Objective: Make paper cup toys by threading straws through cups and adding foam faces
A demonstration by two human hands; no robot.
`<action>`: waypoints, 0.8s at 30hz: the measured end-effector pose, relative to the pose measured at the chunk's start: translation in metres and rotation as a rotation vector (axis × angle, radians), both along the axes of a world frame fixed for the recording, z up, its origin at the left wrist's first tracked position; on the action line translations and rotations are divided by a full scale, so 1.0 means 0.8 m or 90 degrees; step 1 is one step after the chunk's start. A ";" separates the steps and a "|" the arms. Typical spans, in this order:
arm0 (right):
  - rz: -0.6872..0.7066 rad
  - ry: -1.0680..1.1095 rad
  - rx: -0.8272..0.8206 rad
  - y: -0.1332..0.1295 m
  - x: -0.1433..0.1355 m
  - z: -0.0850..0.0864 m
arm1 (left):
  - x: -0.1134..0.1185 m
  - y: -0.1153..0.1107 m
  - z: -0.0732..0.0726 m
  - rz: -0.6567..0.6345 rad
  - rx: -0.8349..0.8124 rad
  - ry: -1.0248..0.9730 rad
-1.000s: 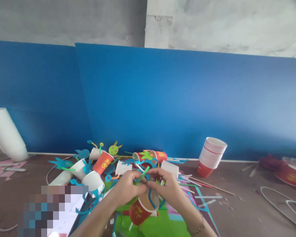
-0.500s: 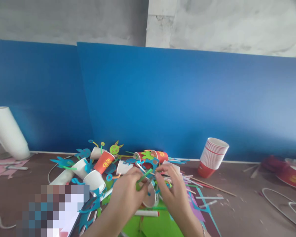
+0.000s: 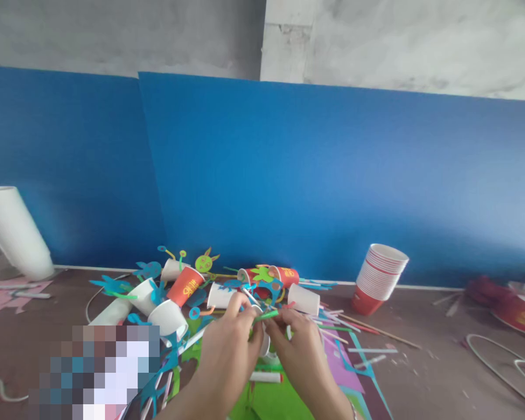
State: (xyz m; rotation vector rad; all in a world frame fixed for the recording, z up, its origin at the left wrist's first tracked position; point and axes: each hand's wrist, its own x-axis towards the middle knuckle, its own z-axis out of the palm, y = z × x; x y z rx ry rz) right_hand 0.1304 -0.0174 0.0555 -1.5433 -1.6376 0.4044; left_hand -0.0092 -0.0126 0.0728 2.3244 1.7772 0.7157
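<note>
My left hand pinches one end of a short green straw between thumb and fingertips. At its other end, the fingers of my right hand are closed around the tip, so both hands hold it in front of me. Just below, partly hidden by my fingers, is a round white ring-like thing, perhaps a tape roll. A white marker with a red end lies under my hands on green paper. Right behind my hands are a white paper cup and blue paper cutouts.
Paper cups with cutouts, such as a red one, crowd the back left. A cup stack stands at right, near thin sticks and a white cable. A blue panel borders the table. A blurred-out device lies front left.
My hands have come closer together, and the green straw has turned from slanted to nearly level. My right fingers have closed on its end. The white cup behind is more exposed.
</note>
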 end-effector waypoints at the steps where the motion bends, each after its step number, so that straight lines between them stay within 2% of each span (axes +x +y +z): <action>1: -0.005 -0.007 -0.003 0.000 0.000 0.000 | 0.001 -0.001 0.001 0.006 0.011 0.006; 11: -0.044 -0.040 0.018 0.000 -0.006 -0.003 | 0.004 0.000 -0.003 0.001 0.027 0.020; 24: 0.011 -0.013 0.008 0.000 -0.003 0.003 | 0.002 0.002 -0.004 0.011 0.043 0.032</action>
